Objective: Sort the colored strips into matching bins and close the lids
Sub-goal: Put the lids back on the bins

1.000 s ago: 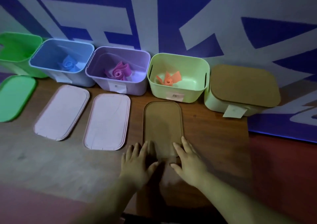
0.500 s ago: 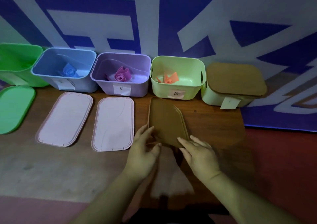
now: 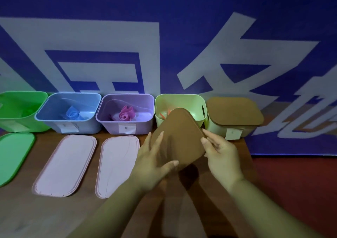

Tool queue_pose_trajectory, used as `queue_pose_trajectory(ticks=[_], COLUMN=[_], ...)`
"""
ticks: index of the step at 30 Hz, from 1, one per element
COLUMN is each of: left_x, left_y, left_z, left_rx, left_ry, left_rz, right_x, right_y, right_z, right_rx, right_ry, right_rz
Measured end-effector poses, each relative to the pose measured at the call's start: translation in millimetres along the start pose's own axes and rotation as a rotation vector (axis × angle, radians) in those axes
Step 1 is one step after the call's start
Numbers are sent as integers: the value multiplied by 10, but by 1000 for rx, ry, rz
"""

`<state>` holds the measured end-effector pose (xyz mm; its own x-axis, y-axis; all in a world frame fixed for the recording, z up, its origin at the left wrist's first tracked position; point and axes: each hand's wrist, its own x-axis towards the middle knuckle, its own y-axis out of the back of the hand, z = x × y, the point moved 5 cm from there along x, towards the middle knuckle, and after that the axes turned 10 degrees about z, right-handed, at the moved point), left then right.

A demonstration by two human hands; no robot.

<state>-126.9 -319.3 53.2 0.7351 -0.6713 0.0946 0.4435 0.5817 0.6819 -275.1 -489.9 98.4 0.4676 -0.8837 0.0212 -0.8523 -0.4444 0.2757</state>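
— Where the brown lid was lying flat on the wooden table a second ago, is it now seen raised?

— It is. The lid has been lifted clear of the table and tilted, its far end carried over the near rim of the pale green bin. Its left edge is gripped by the left hand, thumb across the near corner, and its right edge is pinched by the right hand. The closing of this bin is judged to be under way; the lid is not yet seated.

— What else is shown, and is anything in the way?

— Five bins are lined up against a blue-and-white banner. The rightmost bin is already capped. The purple bin, blue bin and green bin are left open. A pink lid, a second pink lid and a green lid are laid flat before them. A pink strip and a blue strip are seen curled in their bins. An orange strip is partly hidden behind the raised lid. Nothing is seen between lid and rim; only the lid's skewed angle remains to be squared.
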Motion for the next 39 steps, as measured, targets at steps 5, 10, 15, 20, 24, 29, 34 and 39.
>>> queue_pose_trajectory(ticks=[5, 10, 15, 20, 24, 29, 34, 39], left_x=[147, 435, 786, 1201, 1554, 1909, 2059, 2062], left_y=[-54, -87, -111, -178, -257, -388, -547, -645], left_z=[-80, -132, -185, -194, -230, -322, -431, -436], left_rx=[-12, 53, 64, 164, 292, 404, 471, 495], left_ry=[28, 35, 63, 2, -39, -100, -132, -140], left_rz=[-29, 31, 73, 77, 43, 12, -37, -43], right_x=[283, 568, 936, 1382, 1617, 1807, 1912, 1936], right_y=[-55, -169, -234, -244, -322, -421, -419, -409], right_z=[0, 79, 172, 313, 394, 426, 616, 784], right_rx=[301, 393, 377, -59, -378, -648, -908, -965], right_ry=[-245, -337, -380, -151, -11, 106, 296, 319], right_rz=[117, 154, 158, 56, -74, -233, -217, -196])
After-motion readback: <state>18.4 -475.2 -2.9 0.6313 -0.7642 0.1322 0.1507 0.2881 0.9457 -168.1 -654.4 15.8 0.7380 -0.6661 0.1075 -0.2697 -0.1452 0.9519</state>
